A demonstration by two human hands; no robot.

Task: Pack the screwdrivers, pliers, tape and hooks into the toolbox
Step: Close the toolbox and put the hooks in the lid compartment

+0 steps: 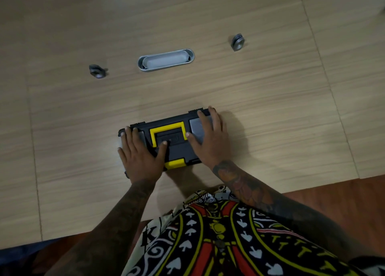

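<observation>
Toolbox [173, 138] dead centre on the pale wood-grain table [270, 113], near the front edge, lid shut, turned slightly askew. Black body, yellow handle folded flat in the lid's recess, yellow latch on the near side, grey see-through compartment lids at either end.

Starting far left: small dark round fitting [96, 71] on the tabletop, well apart from the box. Next, left hand [140, 153] flat on the left end of the lid, fingers straight and spread, thumb reaching toward the handle recess, pressing, gripping nothing. Further back, grey oval cable grommet [166, 60] set into the table. Then right hand [208, 136] flat over the right compartment lid, fingers stretched to the far corner, palm down, likewise clasping nothing. Far right, second dark round fitting [238, 42]. Tattooed forearms, playing-card print shirt [229, 240] at the bottom.
</observation>
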